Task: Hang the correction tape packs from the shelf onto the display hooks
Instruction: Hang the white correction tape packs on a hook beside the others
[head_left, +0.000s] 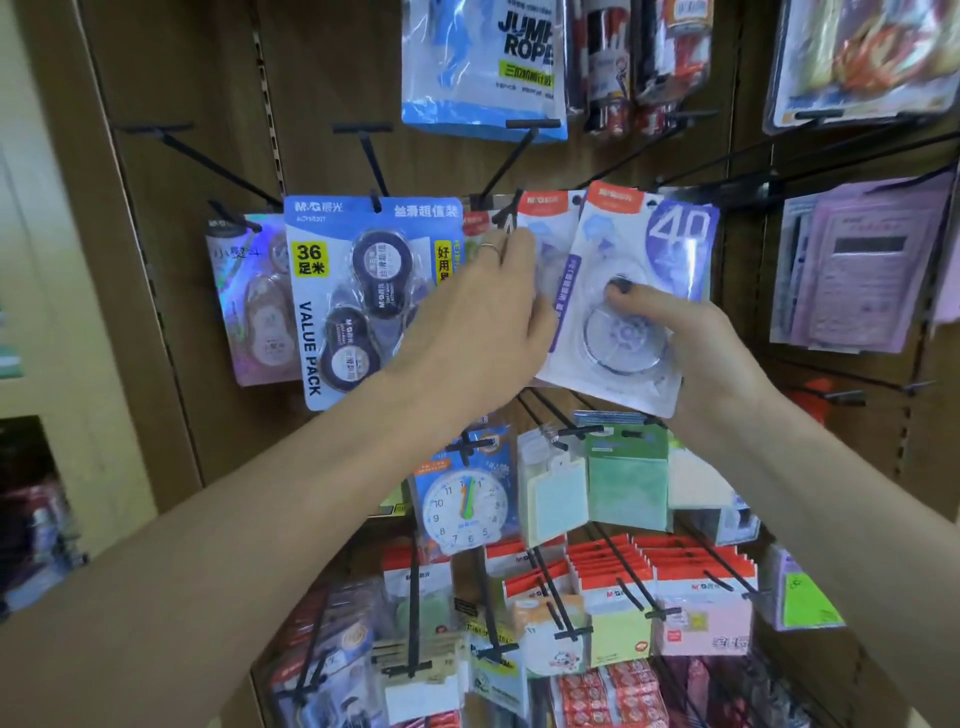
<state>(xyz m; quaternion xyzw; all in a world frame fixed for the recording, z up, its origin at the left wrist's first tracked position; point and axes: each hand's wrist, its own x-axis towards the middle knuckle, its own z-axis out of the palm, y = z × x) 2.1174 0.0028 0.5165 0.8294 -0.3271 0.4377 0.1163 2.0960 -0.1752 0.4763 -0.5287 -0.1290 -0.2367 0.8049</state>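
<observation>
My right hand (691, 338) grips a correction tape pack (639, 291) with a red header and a big "40", tilted, thumb on the clear blister. A second similar pack (545, 228) sits just behind it to the left. My left hand (488, 322), a ring on one finger, reaches to this second pack, its fingertips up by a black display hook (506, 210); whether it pinches the pack is hidden. On neighbouring hooks hang a blue "36" value pack (363, 291) and a holographic pack (254, 301).
Empty black hooks (363, 150) jut from the wooden panel above. A jump rope bag (483, 67) hangs at the top, calculators (857, 265) at right. Below hang a toy clock (465, 504), sticky notes (623, 467) and several red-topped packs (675, 577).
</observation>
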